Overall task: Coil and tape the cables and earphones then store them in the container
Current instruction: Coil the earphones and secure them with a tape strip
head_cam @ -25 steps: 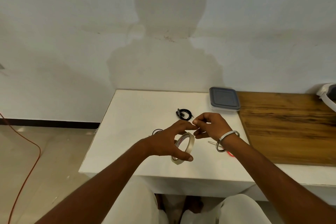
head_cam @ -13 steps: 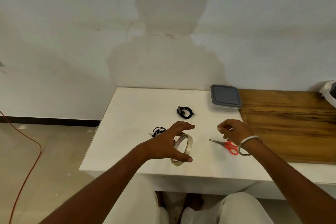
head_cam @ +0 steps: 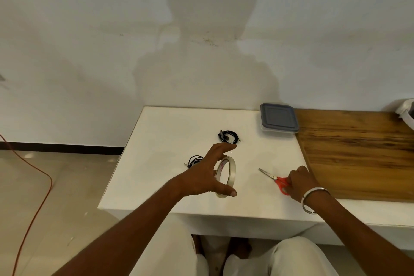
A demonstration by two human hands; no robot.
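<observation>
Left hand [head_cam: 207,175] gripping upright clear tape roll [head_cam: 225,177] near white table's [head_cam: 156,141] front edge, right hand [head_cam: 299,182] curled on red-handled scissors [head_cam: 274,179], coiled black cables [head_cam: 228,136] behind, lidded grey container [head_cam: 279,117] at back edge.

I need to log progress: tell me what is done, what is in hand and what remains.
Done: two black cable coils, the far one and the near one, lie wound on the white table; taping cannot be told. In hand: the left hand grips the upright clear tape roll; the right hand closes on the red-handled scissors. Left: storing both in the grey-lidded container, still closed.
</observation>
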